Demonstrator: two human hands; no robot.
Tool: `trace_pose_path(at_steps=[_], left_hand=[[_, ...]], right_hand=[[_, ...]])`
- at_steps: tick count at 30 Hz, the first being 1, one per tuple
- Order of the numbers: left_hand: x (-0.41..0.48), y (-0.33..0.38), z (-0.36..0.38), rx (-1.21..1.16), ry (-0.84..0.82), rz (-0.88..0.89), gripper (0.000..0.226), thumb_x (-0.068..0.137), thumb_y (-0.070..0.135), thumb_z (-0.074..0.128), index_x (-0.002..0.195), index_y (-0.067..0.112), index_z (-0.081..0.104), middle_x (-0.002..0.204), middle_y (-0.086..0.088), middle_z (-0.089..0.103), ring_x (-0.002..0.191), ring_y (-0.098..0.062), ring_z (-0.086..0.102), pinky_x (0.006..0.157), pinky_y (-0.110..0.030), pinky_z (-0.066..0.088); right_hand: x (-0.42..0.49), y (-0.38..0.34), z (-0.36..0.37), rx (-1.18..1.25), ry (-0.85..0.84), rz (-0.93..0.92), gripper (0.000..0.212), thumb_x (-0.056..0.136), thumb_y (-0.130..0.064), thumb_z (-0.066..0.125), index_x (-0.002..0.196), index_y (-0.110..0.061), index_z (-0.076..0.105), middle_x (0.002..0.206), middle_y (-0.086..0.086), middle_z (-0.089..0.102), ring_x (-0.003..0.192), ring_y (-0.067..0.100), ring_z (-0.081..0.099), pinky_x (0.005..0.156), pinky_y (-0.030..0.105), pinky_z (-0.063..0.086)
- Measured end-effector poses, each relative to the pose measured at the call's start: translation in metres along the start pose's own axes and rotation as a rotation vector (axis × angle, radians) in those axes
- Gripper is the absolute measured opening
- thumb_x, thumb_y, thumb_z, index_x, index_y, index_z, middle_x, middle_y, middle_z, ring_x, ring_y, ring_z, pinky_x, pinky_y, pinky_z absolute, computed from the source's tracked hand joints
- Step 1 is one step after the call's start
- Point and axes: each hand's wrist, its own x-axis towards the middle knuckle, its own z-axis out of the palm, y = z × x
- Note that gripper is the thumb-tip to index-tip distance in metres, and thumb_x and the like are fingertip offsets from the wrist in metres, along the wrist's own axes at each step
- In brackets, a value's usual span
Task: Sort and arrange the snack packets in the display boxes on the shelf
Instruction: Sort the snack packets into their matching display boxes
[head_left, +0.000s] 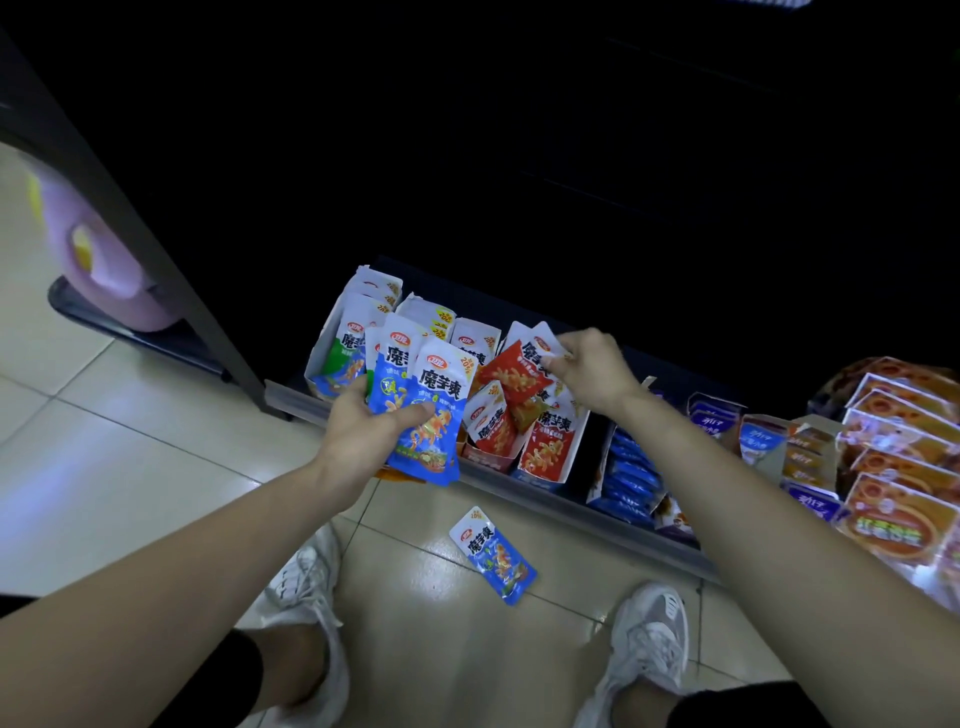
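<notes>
Fingers and thumb of the left hand (363, 431) are gripping a fan of blue packets (423, 415) at the centre of the frame, the thumb lying across their fronts. Fingertips of the right hand (597, 374) are pinching the white top edge of a red packet (519, 366) just right of centre, holding it tilted above the red box (545, 457).

Nearest, along the bottom of the frame, two white shoes (649, 639) are standing on the tiled floor (156, 467). A little farther, between them, a lone packet (493, 556), also blue, is lying face up on the floor. It is lying well apart from both hands, on the near side of the shelf rail (597, 519).

Beyond the rail, the red box is holding more red packets, some standing upright and some leaning crossways. Left of it, partly behind the left hand, a white box (319, 358) is holding green and blue packets standing in rows. Right of the red box, dark blue packs (631, 478) are standing in a row. At the right edge of the frame, orange packs (893, 519) are lying in overlapping layers.

In the upper left, a blurred pink thing (109, 260) is sitting on a dark base on the floor. The back of the shelf is lying in darkness, hiding whatever is there.
</notes>
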Motion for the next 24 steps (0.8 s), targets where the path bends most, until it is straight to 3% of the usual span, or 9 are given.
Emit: trace_pose_path(at_steps=[3, 7, 9, 13, 15, 17, 19, 21, 24], left_hand=[[0.001, 0.004, 0.002, 0.019, -0.010, 0.022, 0.034, 0.081, 0.003, 0.082, 0.105, 0.017, 0.063, 0.087, 0.006, 0.079, 0.078, -0.014, 0.076, 0.059, -0.026, 0.060], [0.006, 0.016, -0.002, 0.077, -0.005, 0.077, 0.034, 0.080, 0.004, 0.083, 0.104, 0.017, 0.062, 0.089, 0.005, 0.079, 0.081, -0.016, 0.077, 0.064, -0.030, 0.062], [0.005, 0.022, -0.007, 0.098, -0.011, 0.094, 0.036, 0.079, 0.004, 0.083, 0.107, 0.014, 0.063, 0.092, 0.003, 0.079, 0.083, -0.018, 0.077, 0.063, -0.029, 0.062], [-0.002, 0.036, -0.019, 0.129, -0.044, 0.108, 0.041, 0.080, 0.002, 0.082, 0.116, 0.009, 0.063, 0.096, -0.001, 0.079, 0.082, -0.020, 0.077, 0.063, -0.032, 0.062], [-0.005, 0.045, -0.025, 0.146, -0.050, 0.130, 0.041, 0.080, 0.001, 0.082, 0.116, 0.009, 0.064, 0.097, -0.001, 0.079, 0.082, -0.019, 0.077, 0.062, -0.031, 0.061], [-0.007, 0.052, -0.030, 0.162, -0.057, 0.139, 0.043, 0.079, 0.003, 0.082, 0.117, 0.009, 0.064, 0.099, -0.001, 0.079, 0.084, -0.020, 0.077, 0.064, -0.033, 0.061], [-0.009, 0.058, -0.034, 0.171, -0.069, 0.137, 0.044, 0.078, 0.005, 0.083, 0.118, 0.010, 0.064, 0.101, -0.002, 0.078, 0.086, -0.023, 0.077, 0.069, -0.038, 0.062], [-0.011, 0.060, -0.035, 0.172, -0.081, 0.137, 0.043, 0.078, 0.004, 0.083, 0.117, 0.010, 0.064, 0.101, -0.003, 0.078, 0.086, -0.024, 0.077, 0.071, -0.040, 0.062], [-0.016, 0.057, -0.033, 0.153, -0.094, 0.130, 0.040, 0.080, 0.003, 0.081, 0.116, 0.011, 0.065, 0.100, -0.003, 0.079, 0.085, -0.023, 0.077, 0.068, -0.037, 0.062]], right_hand=[[-0.003, 0.002, 0.010, 0.007, 0.052, -0.012, 0.042, 0.099, -0.017, 0.060, 0.067, -0.006, 0.034, 0.060, 0.003, 0.027, 0.053, 0.014, 0.025, 0.054, 0.030, 0.026], [-0.008, 0.006, 0.006, 0.100, 0.033, -0.008, 0.020, 0.102, -0.023, 0.055, 0.098, -0.004, 0.062, 0.081, 0.022, 0.066, 0.063, 0.027, 0.063, 0.058, 0.043, 0.057], [-0.010, 0.010, 0.004, 0.045, 0.060, -0.024, 0.015, 0.100, -0.019, 0.058, 0.090, -0.008, 0.060, 0.081, 0.021, 0.066, 0.073, 0.033, 0.068, 0.065, 0.049, 0.059], [-0.009, 0.009, 0.001, -0.164, 0.078, -0.065, 0.028, 0.095, -0.002, 0.059, 0.071, -0.011, 0.047, 0.069, 0.014, 0.052, 0.073, 0.037, 0.062, 0.058, 0.043, 0.049], [-0.007, 0.005, -0.005, -0.258, 0.076, -0.097, 0.018, 0.094, 0.006, 0.054, 0.095, -0.007, 0.066, 0.080, 0.015, 0.058, 0.079, 0.034, 0.059, 0.061, 0.036, 0.043], [-0.001, 0.000, -0.011, -0.360, 0.014, -0.097, 0.048, 0.089, 0.016, 0.053, 0.130, -0.007, 0.061, 0.110, 0.021, 0.065, 0.101, 0.038, 0.062, 0.070, 0.037, 0.050], [0.001, -0.005, -0.008, -0.420, -0.057, -0.115, 0.065, 0.085, 0.021, 0.054, 0.142, -0.011, 0.053, 0.131, 0.018, 0.057, 0.118, 0.038, 0.057, 0.090, 0.041, 0.054], [-0.002, -0.005, 0.006, -0.438, -0.090, -0.174, 0.062, 0.084, 0.021, 0.056, 0.139, -0.008, 0.055, 0.123, 0.015, 0.050, 0.111, 0.039, 0.057, 0.091, 0.044, 0.053], [-0.011, 0.007, 0.031, -0.374, -0.058, -0.188, 0.032, 0.088, 0.009, 0.063, 0.119, 0.002, 0.066, 0.106, 0.007, 0.041, 0.095, 0.033, 0.056, 0.084, 0.043, 0.053]])
